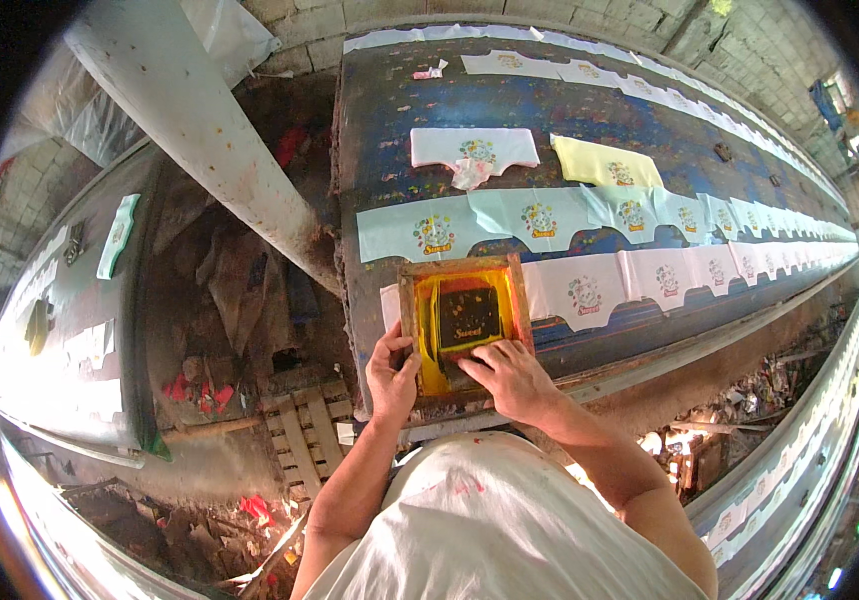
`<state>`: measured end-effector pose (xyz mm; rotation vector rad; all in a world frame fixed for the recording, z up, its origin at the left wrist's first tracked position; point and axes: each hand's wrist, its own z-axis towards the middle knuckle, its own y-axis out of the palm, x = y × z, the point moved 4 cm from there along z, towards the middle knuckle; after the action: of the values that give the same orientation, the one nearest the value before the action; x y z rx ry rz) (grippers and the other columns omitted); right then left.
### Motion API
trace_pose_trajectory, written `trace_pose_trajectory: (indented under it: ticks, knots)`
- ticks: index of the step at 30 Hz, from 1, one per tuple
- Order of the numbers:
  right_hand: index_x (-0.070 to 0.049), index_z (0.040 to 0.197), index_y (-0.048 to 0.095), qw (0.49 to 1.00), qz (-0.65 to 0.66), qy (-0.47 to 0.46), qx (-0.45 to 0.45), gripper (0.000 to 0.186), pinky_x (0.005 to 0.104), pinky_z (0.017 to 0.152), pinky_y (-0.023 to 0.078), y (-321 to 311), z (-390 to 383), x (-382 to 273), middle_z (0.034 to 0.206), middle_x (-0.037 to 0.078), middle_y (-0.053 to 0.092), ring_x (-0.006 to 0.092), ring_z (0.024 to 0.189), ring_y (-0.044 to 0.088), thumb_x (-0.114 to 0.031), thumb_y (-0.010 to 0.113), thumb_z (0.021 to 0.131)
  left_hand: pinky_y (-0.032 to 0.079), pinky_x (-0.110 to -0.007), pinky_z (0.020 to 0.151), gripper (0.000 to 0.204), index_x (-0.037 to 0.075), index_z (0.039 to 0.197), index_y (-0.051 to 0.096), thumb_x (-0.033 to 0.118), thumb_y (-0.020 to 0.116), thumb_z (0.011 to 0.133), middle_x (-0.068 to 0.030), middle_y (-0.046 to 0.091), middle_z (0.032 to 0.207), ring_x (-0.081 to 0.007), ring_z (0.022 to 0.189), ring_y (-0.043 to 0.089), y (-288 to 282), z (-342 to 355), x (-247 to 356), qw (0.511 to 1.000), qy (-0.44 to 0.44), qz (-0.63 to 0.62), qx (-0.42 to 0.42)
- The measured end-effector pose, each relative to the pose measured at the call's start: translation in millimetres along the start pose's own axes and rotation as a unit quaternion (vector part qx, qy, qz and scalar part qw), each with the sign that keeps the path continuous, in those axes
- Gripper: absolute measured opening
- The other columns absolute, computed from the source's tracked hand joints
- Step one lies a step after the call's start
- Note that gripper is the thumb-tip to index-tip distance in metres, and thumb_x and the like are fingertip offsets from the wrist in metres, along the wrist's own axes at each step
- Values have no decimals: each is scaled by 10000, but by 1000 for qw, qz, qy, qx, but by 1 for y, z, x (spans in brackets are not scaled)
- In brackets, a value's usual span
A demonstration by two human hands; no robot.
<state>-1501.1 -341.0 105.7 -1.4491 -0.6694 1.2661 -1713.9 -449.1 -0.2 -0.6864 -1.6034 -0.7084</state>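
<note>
A wooden screen-printing frame (521,300) lies on the near edge of the long dark table, over a pale fabric piece (389,302) that peeks out at its left. Yellow ink coats the mesh (433,365) around a dark design area. My left hand (393,375) is closed on the frame's left side, thumb and fingers pinching the wood. Inside the near right part of the frame, my right hand (515,380) has its fingers curled down close to the mesh. Whatever those fingers hold is hidden beneath them.
Rows of printed pale-blue pieces (540,220) and pale-pink pieces (582,290) line the table (380,120). A yellow piece (605,163) and a white piece (430,147) lie farther back. A thick slanted pole (200,130) stands left, before another table (100,300). A wooden pallet (300,440) sits below.
</note>
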Motion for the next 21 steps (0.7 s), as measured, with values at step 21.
trace_pose_trajectory:
  ticks: [21]
  knots:
    - [-153, 1471, 765, 998, 6, 63, 5, 573, 494, 1120, 555, 7, 10, 1, 1305, 124, 726, 355, 1196, 712, 9, 669, 930, 525, -474, 1224, 425, 48, 1385, 715, -16, 762, 967, -247, 567, 1699, -421, 1543, 584, 3, -14, 13, 967, 124, 221, -12]
